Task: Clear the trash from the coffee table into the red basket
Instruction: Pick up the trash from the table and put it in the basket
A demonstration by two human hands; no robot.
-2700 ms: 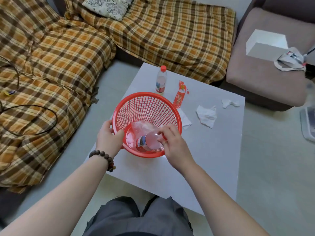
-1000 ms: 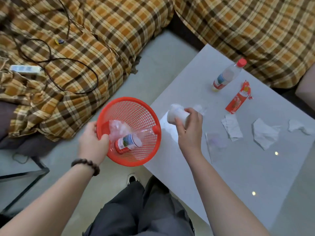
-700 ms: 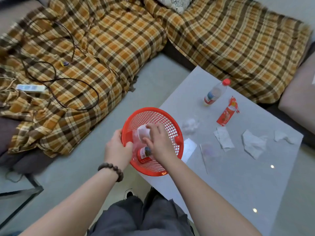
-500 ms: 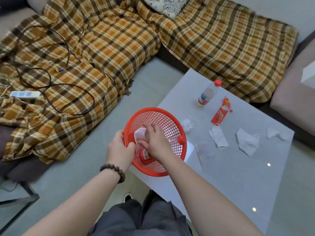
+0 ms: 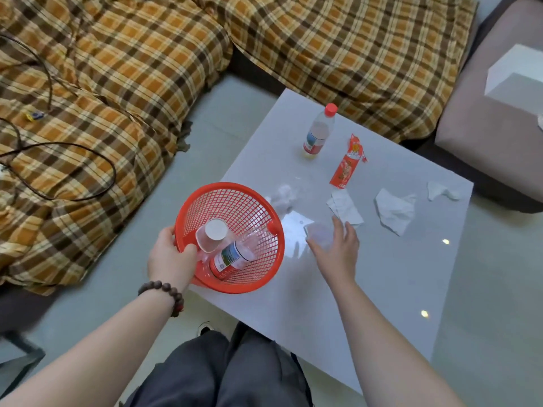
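The round red plastic mesh basket (image 5: pixel 232 239) is gripped at its left rim by the left hand (image 5: pixel 170 259), at the near left edge of the white coffee table (image 5: pixel 382 289). A clear plastic cup (image 5: pixel 212 235) and a labelled clear bottle (image 5: pixel 235 255) already lie inside. The right hand (image 5: pixel 338 248) is spread over a thin clear wrapper (image 5: pixel 318 233) at frame centre. A red-capped bottle (image 5: pixel 318 132), a red snack packet (image 5: pixel 346 167) and several crumpled white tissues (image 5: pixel 393 211) are left on the table.
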